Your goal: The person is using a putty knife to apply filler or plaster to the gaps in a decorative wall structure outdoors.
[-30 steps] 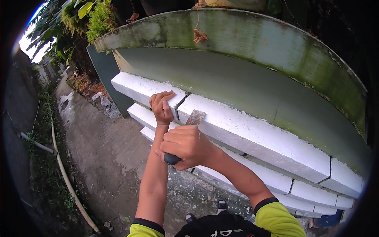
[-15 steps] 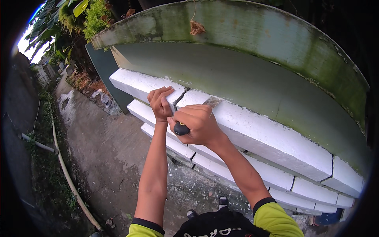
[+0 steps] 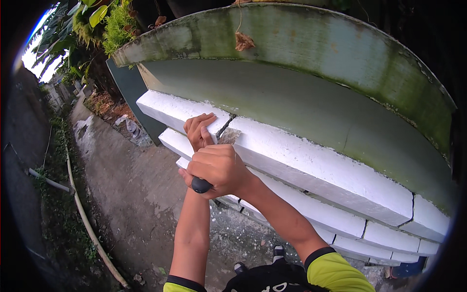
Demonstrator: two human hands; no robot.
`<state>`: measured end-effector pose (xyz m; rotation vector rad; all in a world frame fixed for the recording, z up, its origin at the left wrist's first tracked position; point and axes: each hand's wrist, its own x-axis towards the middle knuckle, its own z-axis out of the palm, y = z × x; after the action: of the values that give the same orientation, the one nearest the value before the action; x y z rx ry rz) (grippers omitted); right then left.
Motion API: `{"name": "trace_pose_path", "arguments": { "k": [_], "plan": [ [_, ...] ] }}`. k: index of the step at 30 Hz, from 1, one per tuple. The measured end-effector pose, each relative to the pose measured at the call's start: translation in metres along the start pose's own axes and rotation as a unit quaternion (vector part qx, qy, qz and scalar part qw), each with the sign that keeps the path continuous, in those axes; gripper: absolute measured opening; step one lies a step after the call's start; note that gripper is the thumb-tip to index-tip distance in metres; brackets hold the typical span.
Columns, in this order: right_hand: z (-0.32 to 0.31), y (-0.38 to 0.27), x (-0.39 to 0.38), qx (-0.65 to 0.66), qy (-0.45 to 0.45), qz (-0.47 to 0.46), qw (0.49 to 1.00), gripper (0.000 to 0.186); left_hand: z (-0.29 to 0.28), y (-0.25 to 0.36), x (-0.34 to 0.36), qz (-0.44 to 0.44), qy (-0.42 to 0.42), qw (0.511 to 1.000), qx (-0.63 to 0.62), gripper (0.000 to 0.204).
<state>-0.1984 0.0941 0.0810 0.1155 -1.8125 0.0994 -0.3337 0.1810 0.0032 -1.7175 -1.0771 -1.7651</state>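
Right hand (image 3: 219, 168) fisted on scraper handle (image 3: 200, 185); I see blade (image 3: 228, 136) pulled back down to ledge crack (image 3: 224, 126) vs 0.5 s ago. Left hand (image 3: 198, 130) curled gripping white ledge (image 3: 311, 160). Scraping stroke repeating.

the stepped white painted masonry ledge (image 3: 311, 165) looks chalky, matt and cracked. the green-stained concrete wall (image 3: 301, 97) above is rough and mossy. the black rounded tool handle (image 3: 200, 185) shines like smooth plastic.
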Motion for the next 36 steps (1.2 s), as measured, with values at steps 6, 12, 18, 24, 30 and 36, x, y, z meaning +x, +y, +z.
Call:
{"name": "trace_pose_path", "arguments": {
  "k": [6, 12, 18, 24, 30, 36],
  "plan": [
    [0.016, 0.035, -0.005, -0.058, 0.001, 0.018, 0.998, 0.023, -0.010, 0.013, 0.008, -0.020, -0.064, 0.997, 0.034, 0.037],
    [0.022, 0.020, 0.009, -0.022, -0.008, 0.042, 0.999, 0.020, -0.014, 0.027, 0.010, -0.055, -0.049, 0.997, 0.011, 0.028],
    [0.012, 0.018, 0.006, -0.040, 0.009, 0.007, 0.999, 0.025, -0.010, 0.016, 0.004, -0.050, -0.042, 0.998, 0.022, 0.033],
    [-0.025, 0.017, -0.012, -0.092, -0.043, 0.072, 0.992, 0.019, 0.007, -0.007, 0.002, 0.025, 0.017, 1.000, -0.007, 0.038],
    [-0.044, -0.038, -0.005, -0.068, -0.027, -0.013, 0.997, 0.024, 0.003, -0.019, -0.004, 0.026, -0.010, 0.999, 0.034, 0.040],
    [-0.065, 0.004, -0.027, -0.126, -0.033, 0.076, 0.989, 0.025, 0.005, -0.017, -0.002, 0.024, -0.010, 0.999, 0.032, 0.040]
  ]
}}
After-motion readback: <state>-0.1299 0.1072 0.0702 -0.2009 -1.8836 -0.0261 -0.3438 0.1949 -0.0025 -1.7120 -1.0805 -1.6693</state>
